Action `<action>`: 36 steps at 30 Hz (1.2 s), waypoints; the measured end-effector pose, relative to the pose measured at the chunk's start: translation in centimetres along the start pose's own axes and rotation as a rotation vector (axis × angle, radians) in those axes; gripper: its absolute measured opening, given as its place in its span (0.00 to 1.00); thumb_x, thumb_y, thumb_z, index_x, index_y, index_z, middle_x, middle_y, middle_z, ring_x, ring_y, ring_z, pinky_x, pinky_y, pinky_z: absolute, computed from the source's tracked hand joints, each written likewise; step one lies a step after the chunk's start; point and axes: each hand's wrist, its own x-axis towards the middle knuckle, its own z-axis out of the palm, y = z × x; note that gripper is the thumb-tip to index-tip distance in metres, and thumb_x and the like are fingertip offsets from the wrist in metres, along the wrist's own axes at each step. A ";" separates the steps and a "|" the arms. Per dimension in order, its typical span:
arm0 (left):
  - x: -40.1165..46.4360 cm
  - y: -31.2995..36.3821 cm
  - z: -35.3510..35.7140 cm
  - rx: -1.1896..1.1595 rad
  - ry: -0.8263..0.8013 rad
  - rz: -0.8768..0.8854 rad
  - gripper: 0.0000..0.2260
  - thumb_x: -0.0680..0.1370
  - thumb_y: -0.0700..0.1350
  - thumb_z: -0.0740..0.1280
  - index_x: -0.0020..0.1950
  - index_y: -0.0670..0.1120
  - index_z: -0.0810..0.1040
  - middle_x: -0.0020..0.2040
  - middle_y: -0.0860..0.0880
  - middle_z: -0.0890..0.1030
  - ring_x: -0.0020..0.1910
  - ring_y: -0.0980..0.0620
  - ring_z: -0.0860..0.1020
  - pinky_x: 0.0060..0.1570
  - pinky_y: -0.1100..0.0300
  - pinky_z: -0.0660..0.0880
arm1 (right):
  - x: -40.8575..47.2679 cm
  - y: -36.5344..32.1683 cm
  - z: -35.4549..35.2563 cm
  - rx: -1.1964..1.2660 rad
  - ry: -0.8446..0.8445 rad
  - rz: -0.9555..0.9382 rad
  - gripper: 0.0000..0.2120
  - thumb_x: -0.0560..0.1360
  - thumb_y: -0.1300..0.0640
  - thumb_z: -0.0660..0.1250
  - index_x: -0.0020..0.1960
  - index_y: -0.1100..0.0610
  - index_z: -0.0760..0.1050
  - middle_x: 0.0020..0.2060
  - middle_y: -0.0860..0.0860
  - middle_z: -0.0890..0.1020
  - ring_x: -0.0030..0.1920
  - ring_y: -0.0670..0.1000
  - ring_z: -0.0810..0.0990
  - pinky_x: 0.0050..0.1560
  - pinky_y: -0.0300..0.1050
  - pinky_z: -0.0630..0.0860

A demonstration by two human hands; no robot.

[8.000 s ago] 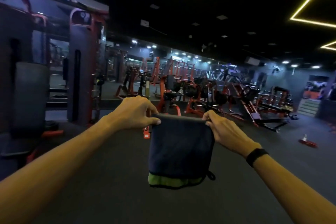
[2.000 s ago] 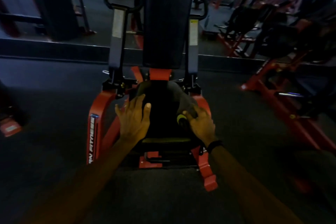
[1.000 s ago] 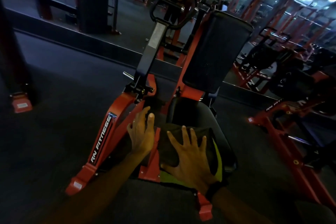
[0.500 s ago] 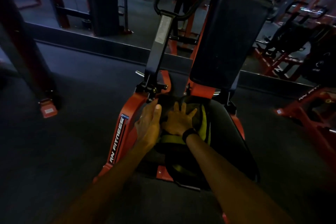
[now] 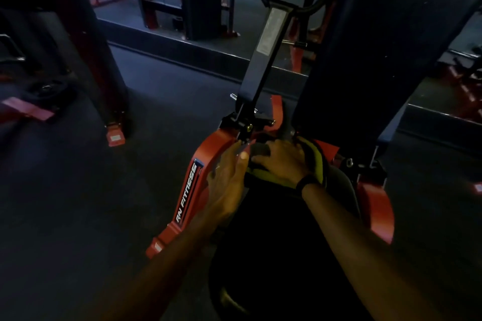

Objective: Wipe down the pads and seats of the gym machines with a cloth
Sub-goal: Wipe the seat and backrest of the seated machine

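Dark microfibre with a yellow-green underside, the cloth (image 5: 311,161) lies bunched at the back of the black seat (image 5: 281,237), right where it meets the upright back pad (image 5: 386,47). The right hand (image 5: 283,164) lies flat on top of it, fingers spread and fairly straight, pressing it into the padding rather than clutching it. The left hand (image 5: 228,177) rests on the seat's left edge beside the orange frame (image 5: 194,185), fingers loosely extended; whether it pinches anything cannot be told in this dim light.

By the look of it the cloth is light, limp and quick to fold over on itself, so a broad palm on its middle should keep it spread; a pinch at one corner would likely let the rest drag and ball up. The vinyl padding seems smooth and firm, so the cloth should slide easily under steady pressure.

Count: one cloth, two hands, one seat, one back pad on this machine, one black wristband (image 5: 307,182).
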 end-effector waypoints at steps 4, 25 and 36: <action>0.7 -1.8 0.6 0.083 0.137 -0.007 0.35 0.76 0.76 0.44 0.76 0.61 0.66 0.76 0.55 0.68 0.76 0.50 0.66 0.74 0.41 0.62 | -3.5 1.0 1.3 -0.144 0.081 -0.028 0.29 0.78 0.33 0.56 0.75 0.45 0.64 0.76 0.47 0.63 0.78 0.55 0.55 0.76 0.62 0.49; -0.1 1.5 3.1 0.438 0.130 0.334 0.38 0.79 0.71 0.41 0.76 0.48 0.69 0.76 0.49 0.68 0.76 0.50 0.63 0.74 0.51 0.55 | -7.5 5.2 -0.2 -0.027 0.163 0.174 0.32 0.80 0.34 0.52 0.80 0.45 0.54 0.79 0.51 0.55 0.79 0.58 0.51 0.75 0.72 0.42; -0.3 1.6 3.2 0.482 0.047 0.374 0.31 0.82 0.66 0.45 0.76 0.49 0.67 0.76 0.51 0.69 0.76 0.53 0.63 0.77 0.46 0.52 | -7.0 9.2 -1.5 0.116 0.100 0.277 0.31 0.80 0.35 0.55 0.79 0.45 0.58 0.79 0.54 0.58 0.77 0.62 0.56 0.72 0.70 0.58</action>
